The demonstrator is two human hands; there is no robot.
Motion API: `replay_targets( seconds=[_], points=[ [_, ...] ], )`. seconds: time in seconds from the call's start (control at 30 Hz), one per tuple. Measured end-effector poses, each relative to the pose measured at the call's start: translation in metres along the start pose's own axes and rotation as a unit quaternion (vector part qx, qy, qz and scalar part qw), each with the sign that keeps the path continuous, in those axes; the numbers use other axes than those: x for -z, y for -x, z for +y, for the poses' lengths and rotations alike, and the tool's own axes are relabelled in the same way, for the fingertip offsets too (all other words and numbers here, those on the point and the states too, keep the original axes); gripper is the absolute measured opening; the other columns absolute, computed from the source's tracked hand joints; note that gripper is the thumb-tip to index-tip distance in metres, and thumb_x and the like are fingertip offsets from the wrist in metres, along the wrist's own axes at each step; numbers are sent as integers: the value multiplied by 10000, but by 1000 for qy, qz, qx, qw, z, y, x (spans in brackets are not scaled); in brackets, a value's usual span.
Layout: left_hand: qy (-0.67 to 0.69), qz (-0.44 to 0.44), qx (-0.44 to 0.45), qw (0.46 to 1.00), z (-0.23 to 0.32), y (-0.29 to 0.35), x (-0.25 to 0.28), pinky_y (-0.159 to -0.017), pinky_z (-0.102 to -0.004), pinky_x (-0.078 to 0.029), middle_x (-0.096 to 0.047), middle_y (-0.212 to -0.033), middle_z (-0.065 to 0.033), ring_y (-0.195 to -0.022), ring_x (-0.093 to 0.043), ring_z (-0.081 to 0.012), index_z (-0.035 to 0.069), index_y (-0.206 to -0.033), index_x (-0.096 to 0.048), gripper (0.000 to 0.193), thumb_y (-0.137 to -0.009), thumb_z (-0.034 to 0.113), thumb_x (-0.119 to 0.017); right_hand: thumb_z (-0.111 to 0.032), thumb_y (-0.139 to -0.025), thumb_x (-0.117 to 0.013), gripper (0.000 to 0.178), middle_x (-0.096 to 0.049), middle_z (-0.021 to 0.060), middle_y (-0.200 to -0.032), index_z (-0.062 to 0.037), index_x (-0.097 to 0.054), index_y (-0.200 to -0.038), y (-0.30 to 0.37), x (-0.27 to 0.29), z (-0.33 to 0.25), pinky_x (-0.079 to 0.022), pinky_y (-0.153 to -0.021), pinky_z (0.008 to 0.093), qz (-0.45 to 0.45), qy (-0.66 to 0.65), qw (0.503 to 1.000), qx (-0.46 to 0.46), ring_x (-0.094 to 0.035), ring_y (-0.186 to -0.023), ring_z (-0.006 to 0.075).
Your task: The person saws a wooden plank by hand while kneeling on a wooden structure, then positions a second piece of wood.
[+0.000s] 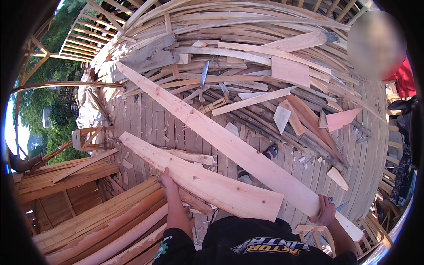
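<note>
My left hand [168, 180] is closed on the lower edge of a short wide plank [198, 176] with a curved side and dark knots. That plank slants across in front of my body, its square-cut end near my shirt. My right hand [325, 211] grips a long pale plank [221, 141] close to its near end, fingers over the upper edge. From there the long plank runs up and left toward the wood pile. The two planks lie roughly alongside each other, with a gap between them. My thumbs and palms are partly hidden.
A big pile of curved timber strips [247, 31] fills the far side. A handsaw [204, 77] stands among the wood. Offcuts and chips litter the plank floor [145, 117]. Stacked curved boards [106, 216] are at lower left. A person in red [401, 79] is at far right.
</note>
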State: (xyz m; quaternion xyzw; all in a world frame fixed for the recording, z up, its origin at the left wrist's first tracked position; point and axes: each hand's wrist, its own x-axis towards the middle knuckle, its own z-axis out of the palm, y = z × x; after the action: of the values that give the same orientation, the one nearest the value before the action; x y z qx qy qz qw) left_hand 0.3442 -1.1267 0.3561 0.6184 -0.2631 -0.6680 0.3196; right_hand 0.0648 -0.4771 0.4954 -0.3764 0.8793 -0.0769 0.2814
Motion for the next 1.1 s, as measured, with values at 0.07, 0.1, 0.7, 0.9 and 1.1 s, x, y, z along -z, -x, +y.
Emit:
replay_targets(
  seconds=[0.07,0.1,0.7,0.9,1.1],
  points=[
    [-37,-12,5,999,-4,7,-10,-1026,-449,-416,-493,-1331,-206,-1181,-525,-349,-37,-1373,-369,528,-946,248,-492,-408,-492,-808,1028,-521,171,-1102,16,-375,-1323,-19,-12,-21,-509,-745,451,-34,28,998,-41,-581,-942,361],
    [-46,-54,39,997,-6,2,3,-1042,-454,-400,-476,-1349,-211,-1206,-506,-354,-33,-1381,-359,544,-954,288,-461,-416,-525,-800,1008,-514,142,-1125,-30,-358,-1346,-35,-19,-32,-510,-748,431,-3,19,999,-32,-591,-926,336],
    [-258,-252,66,930,-170,58,-120,-1049,-470,-395,-434,-1378,-222,-1235,-470,-362,-50,-1388,-334,594,-967,365,-395,-354,-594,-825,975,-505,101,-1189,-17,-333,-1366,-318,-243,80,-414,-939,394,88,97,990,-52,-561,-1083,246],
    [-253,-272,54,927,-268,30,-149,-1049,-473,-396,-434,-1379,-221,-1235,-470,-362,-50,-1389,-333,595,-966,364,-398,-299,-603,-831,965,-512,111,-1180,-43,-314,-1377,-394,-306,170,-408,-946,413,63,85,992,-75,-596,-1036,246],
    [-255,-249,31,934,-328,11,-150,-1048,-477,-397,-434,-1379,-221,-1236,-470,-362,-50,-1389,-331,597,-965,363,-402,-315,-646,-815,890,-511,113,-1203,-39,-331,-1340,-433,-343,231,-399,-962,408,62,100,990,-77,-567,-1090,263]
  ],
)
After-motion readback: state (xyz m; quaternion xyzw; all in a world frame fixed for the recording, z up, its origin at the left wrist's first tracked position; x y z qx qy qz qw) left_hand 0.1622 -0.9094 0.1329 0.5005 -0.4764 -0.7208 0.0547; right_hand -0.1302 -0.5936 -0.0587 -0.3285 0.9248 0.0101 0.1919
